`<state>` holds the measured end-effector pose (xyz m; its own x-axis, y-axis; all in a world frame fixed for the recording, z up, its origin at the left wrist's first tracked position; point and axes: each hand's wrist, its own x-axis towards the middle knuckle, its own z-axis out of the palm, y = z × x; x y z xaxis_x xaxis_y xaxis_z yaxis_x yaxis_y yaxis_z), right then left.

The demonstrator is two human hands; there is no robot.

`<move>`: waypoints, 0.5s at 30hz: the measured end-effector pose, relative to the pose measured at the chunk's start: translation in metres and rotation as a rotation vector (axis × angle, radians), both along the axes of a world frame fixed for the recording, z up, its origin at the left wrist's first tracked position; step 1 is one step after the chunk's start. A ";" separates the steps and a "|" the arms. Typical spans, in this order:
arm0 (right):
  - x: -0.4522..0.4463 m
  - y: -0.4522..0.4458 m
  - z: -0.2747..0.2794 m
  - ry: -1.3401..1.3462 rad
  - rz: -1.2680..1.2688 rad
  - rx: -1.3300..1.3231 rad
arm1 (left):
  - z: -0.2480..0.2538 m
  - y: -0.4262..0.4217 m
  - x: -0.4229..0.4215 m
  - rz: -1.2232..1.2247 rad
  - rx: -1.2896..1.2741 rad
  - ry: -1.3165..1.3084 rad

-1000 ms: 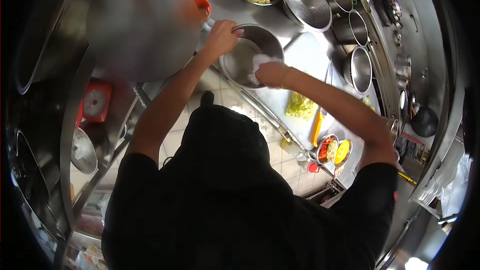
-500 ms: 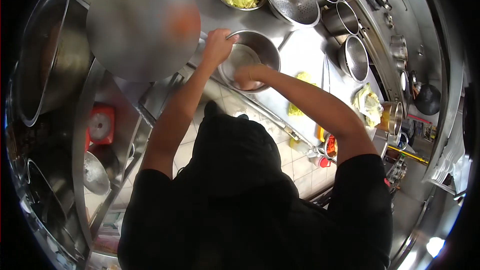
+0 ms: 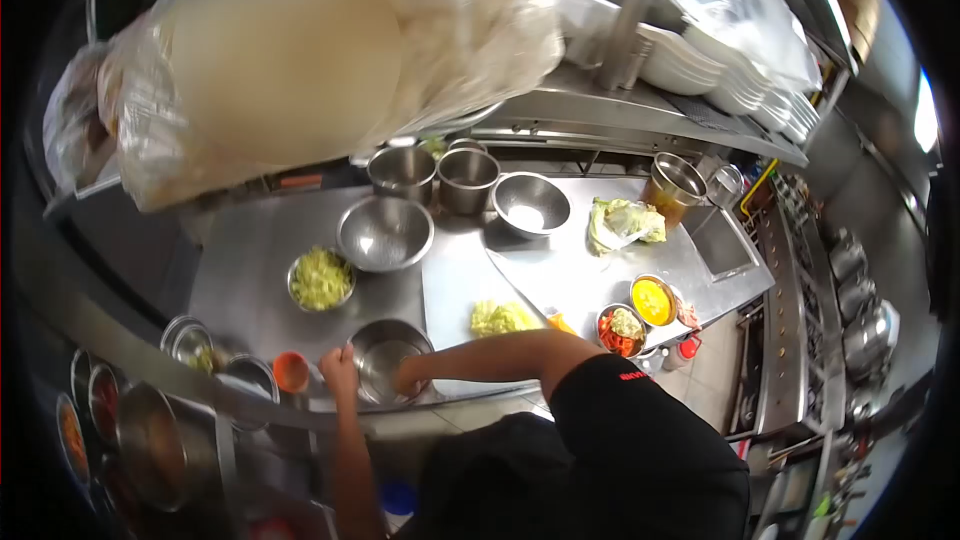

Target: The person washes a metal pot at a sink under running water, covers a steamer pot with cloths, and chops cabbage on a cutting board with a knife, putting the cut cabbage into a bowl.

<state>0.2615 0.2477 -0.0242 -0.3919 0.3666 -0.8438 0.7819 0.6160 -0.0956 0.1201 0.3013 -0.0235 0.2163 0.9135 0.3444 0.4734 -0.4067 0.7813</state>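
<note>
A deep steel pot (image 3: 385,335) stands near the front edge of the counter, left of the white cutting board (image 3: 455,290). My left hand (image 3: 340,368) is closed on the pot's left rim. Inside the pot, by its right wall, is my right hand (image 3: 410,377), its fingers curled and partly hidden. What it holds, if anything, does not show. Pale leafy pieces (image 3: 503,317) lie on the cutting board beside my right forearm. An orange-red container (image 3: 291,372) sits just left of my left hand.
Behind the pot stand a bowl of chopped greens (image 3: 321,280), a perforated colander (image 3: 385,233) and a steel bowl (image 3: 531,204). Bagged lettuce (image 3: 625,225) and a bowl of yellow liquid (image 3: 653,300) are to the right. A large plastic-wrapped bundle (image 3: 480,30) hangs overhead, near stacked white dishes (image 3: 680,60).
My view has tilted up and now takes in the overhead shelf and more of the counter. My left hand stays on the pot's rim; my right hand stays inside, shifted toward its right wall.
</note>
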 end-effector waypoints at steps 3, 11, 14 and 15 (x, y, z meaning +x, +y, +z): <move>0.018 -0.003 0.045 0.482 -0.211 0.198 | -0.003 0.001 -0.007 0.038 0.040 0.059; 0.167 -0.219 0.424 0.963 -0.305 1.645 | -0.015 0.021 -0.023 0.082 -0.125 -0.191; 0.231 -0.251 0.521 0.335 -0.352 2.475 | -0.013 0.020 -0.025 0.053 -0.082 -0.285; 0.260 -0.249 0.545 0.092 -0.447 2.503 | -0.012 0.014 -0.030 0.048 -0.017 -0.312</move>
<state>0.5211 -0.0010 0.5207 -0.0596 0.1876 0.9804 0.8652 -0.4802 0.1445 0.0899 0.3152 -0.0353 0.0592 0.9264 0.3718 0.2277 -0.3752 0.8985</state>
